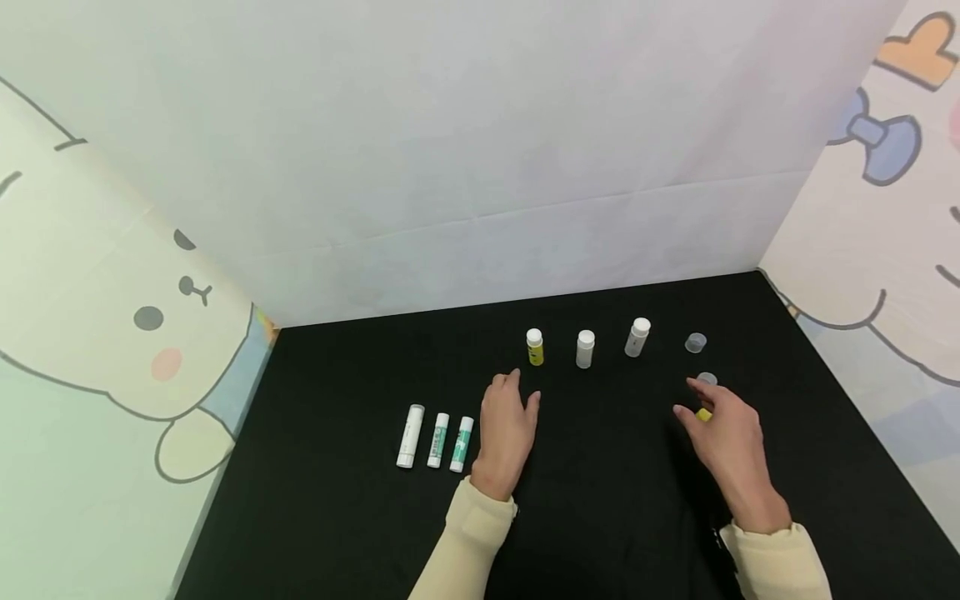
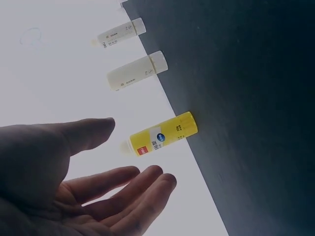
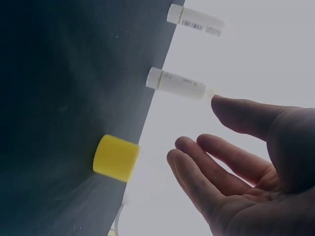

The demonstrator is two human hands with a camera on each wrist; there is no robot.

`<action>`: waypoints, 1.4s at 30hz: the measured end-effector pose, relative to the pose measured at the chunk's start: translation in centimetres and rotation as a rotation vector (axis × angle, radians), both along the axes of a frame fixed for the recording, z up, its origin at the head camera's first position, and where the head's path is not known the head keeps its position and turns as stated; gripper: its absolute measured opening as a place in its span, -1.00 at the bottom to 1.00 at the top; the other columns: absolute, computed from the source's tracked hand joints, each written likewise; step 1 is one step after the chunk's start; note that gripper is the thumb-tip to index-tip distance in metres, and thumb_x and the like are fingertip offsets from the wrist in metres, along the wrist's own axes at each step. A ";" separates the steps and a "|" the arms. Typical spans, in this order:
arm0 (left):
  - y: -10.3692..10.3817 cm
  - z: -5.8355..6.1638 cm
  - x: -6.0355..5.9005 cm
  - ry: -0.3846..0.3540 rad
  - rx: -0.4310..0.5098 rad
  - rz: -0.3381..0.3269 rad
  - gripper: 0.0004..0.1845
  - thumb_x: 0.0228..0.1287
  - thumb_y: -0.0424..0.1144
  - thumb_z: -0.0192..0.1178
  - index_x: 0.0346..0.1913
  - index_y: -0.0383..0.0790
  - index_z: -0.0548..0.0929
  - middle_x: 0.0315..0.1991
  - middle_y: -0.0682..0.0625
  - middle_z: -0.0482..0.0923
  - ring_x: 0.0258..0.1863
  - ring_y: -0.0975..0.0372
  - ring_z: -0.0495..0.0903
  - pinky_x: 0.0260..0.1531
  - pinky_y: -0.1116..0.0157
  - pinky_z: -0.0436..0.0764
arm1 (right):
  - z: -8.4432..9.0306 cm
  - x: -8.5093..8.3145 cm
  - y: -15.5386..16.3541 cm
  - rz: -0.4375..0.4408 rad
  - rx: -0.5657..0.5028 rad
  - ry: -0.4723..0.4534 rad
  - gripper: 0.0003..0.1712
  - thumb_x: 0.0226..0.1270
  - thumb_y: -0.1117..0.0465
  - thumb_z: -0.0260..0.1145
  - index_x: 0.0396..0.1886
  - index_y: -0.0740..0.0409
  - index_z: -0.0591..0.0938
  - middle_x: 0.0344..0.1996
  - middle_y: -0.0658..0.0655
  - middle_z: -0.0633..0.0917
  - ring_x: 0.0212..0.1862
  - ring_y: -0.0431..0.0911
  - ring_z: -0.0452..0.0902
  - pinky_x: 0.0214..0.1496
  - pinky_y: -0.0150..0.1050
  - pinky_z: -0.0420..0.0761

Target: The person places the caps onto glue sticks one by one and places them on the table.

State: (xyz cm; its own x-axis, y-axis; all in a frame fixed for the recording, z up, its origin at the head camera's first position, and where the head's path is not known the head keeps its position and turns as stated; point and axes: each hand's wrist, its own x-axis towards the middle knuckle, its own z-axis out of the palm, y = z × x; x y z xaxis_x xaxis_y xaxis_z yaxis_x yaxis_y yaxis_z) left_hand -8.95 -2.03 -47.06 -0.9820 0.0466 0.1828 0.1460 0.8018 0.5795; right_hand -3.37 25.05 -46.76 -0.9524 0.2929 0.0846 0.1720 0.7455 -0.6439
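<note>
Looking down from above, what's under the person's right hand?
A yellow cap partly shows beneath the right hand, and part of a clear cap-like piece peeks out just beyond it. The hand hides the rest of both from there, plus anything under its palm.

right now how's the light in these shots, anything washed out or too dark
Head view: fairly even light, little detail in the black tabletop; left wrist view: pale wall washed out, left hand dark against it, the yellow bottle fading at its pale tip; right wrist view: same bright backdrop, right hand dim, print on the nearer white bottle too blurred to read.
</note>
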 end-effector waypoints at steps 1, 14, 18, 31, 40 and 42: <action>0.0 0.0 -0.1 -0.001 0.004 -0.001 -0.51 0.44 -0.24 0.41 0.29 -0.46 0.62 0.11 -0.28 0.65 0.07 -0.07 0.69 0.11 0.04 0.69 | 0.0 0.1 0.1 -0.004 0.001 -0.004 -0.47 0.40 0.35 0.43 0.30 0.48 0.58 0.21 0.60 0.58 0.16 0.47 0.58 0.16 0.42 0.51; 0.7 0.0 -1.5 -0.024 0.034 0.014 -0.47 0.45 -0.25 0.40 0.33 -0.48 0.58 0.20 -0.34 0.64 0.19 -0.13 0.66 0.22 -0.02 0.65 | -0.4 0.8 1.4 -0.039 0.000 -0.004 -0.44 0.34 0.39 0.45 0.30 0.48 0.59 0.16 0.61 0.59 0.08 0.44 0.58 0.00 0.36 0.55; 1.0 -0.2 -1.9 -0.014 0.027 0.020 -0.47 0.43 -0.26 0.42 0.32 -0.49 0.59 0.18 -0.35 0.65 0.18 -0.13 0.67 0.21 -0.03 0.65 | -0.6 0.8 1.7 -0.053 -0.001 -0.028 -0.43 0.33 0.40 0.45 0.31 0.48 0.58 0.16 0.61 0.59 0.10 0.45 0.57 0.02 0.37 0.53; 1.9 -0.4 -3.7 -0.017 0.037 0.040 -0.47 0.41 -0.27 0.43 0.31 -0.52 0.58 0.14 -0.35 0.67 0.15 -0.13 0.69 0.17 -0.01 0.68 | -1.0 1.0 2.4 -0.072 0.022 -0.019 -0.45 0.30 0.39 0.48 0.26 0.47 0.61 0.15 0.63 0.59 0.12 0.50 0.57 0.04 0.41 0.53; 2.5 -0.7 -4.6 -0.017 0.057 0.035 -0.50 0.40 -0.28 0.44 0.26 -0.52 0.60 0.05 -0.34 0.69 0.06 -0.12 0.72 0.08 0.01 0.72 | -1.2 1.3 2.7 -0.080 0.026 -0.032 -0.44 0.30 0.40 0.48 0.27 0.47 0.60 0.16 0.63 0.58 0.13 0.50 0.56 0.04 0.41 0.54; 2.5 -0.8 -4.8 -0.016 0.061 0.035 -0.52 0.40 -0.28 0.44 0.23 -0.51 0.62 0.01 -0.33 0.69 0.03 -0.12 0.73 0.05 0.02 0.73 | -1.2 1.3 2.7 -0.083 0.030 -0.032 -0.44 0.29 0.41 0.48 0.27 0.47 0.60 0.15 0.63 0.59 0.12 0.50 0.56 0.04 0.41 0.54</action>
State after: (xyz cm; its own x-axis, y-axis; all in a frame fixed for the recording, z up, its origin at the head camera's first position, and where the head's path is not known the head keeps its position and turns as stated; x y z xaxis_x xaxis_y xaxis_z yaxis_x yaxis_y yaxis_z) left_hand -13.72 0.47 -47.86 -0.9858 0.0018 0.1681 0.1087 0.7693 0.6296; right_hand -2.03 27.76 -47.95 -0.9273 0.3686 0.0649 0.2539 0.7468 -0.6147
